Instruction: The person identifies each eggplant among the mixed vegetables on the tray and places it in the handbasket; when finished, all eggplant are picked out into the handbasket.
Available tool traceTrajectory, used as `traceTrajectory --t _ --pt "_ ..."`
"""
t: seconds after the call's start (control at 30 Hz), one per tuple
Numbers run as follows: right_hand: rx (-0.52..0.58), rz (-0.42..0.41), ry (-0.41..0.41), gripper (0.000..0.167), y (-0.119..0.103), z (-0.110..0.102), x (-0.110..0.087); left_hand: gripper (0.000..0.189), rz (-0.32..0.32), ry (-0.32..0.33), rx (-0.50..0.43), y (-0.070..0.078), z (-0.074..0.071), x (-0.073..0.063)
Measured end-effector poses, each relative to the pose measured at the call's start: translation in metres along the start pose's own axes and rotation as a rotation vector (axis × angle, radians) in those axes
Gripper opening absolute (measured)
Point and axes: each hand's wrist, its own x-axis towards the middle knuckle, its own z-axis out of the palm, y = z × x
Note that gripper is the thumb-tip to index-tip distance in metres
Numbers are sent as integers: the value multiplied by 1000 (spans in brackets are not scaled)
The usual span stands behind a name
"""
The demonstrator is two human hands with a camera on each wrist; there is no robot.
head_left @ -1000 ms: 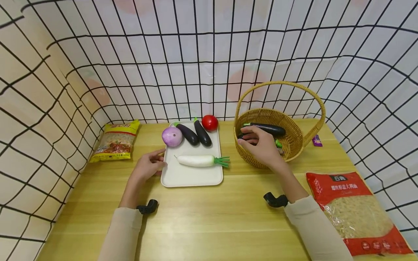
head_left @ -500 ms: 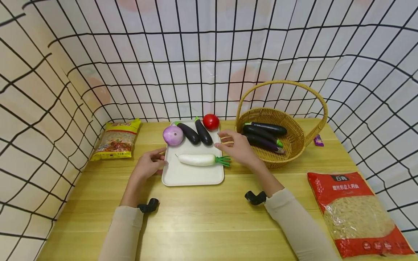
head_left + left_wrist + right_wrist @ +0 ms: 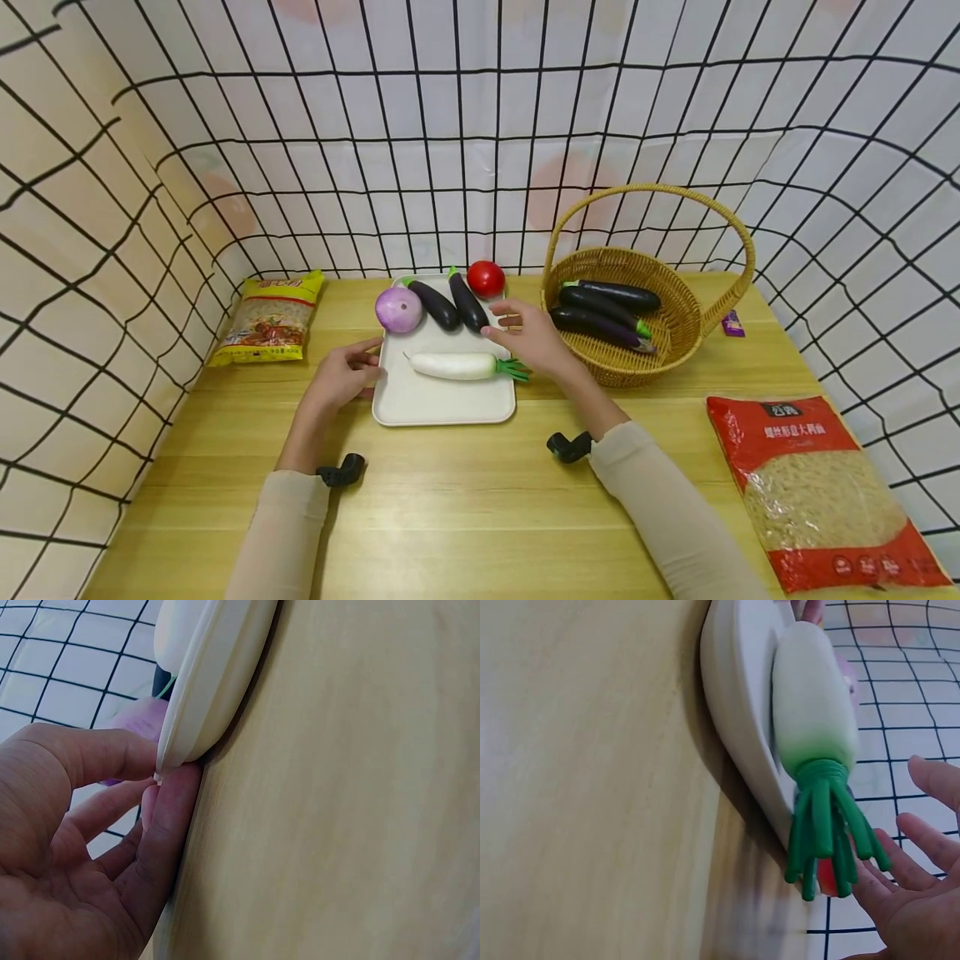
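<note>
My left hand [image 3: 341,375] pinches the left rim of a white tray [image 3: 442,408], thumb above and fingers below, as the left wrist view shows. On the tray lie a white radish [image 3: 453,365] with green stems, a purple onion [image 3: 398,310] and two small eggplants [image 3: 435,305]. A red tomato [image 3: 486,279] sits at its far right corner. My right hand [image 3: 534,337] hovers over the tray's right edge with fingers spread, holding nothing, close to the tip of the right-hand eggplant. In the right wrist view those fingers stand beside the radish's stems [image 3: 825,825].
A wicker basket [image 3: 678,354] with a tall handle holds several eggplants [image 3: 603,327] at the right. A yellow food bag [image 3: 270,321] lies at the left, a red pasta bag [image 3: 821,492] at the right. A small purple packet [image 3: 732,323] lies behind it. Wire mesh surrounds the table.
My right hand has come out of the basket and moved left to the tray, leaving an eggplant in the basket. The left hand stays at the tray's rim.
</note>
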Motion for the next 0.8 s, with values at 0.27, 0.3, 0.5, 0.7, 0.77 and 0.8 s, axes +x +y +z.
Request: traceTrajectory --t 0.27,0.3,0.5,0.7,0.77,0.8 --pt "-18 20 38 58 6 12 14 63 -12 6 7 1 0 -2" --pt "-26 24 47 58 7 13 16 63 -14 7 5 2 0 -2" --pt "-80 35 52 61 7 21 25 62 -23 7 2 2 1 -2" --pt "-143 21 -5 68 7 22 32 62 -23 8 8 3 0 -2" --pt "-174 21 -29 69 7 21 35 62 -23 6 10 3 0 -2" --pt "-190 20 -39 70 7 22 36 62 -23 6 10 2 0 -2"
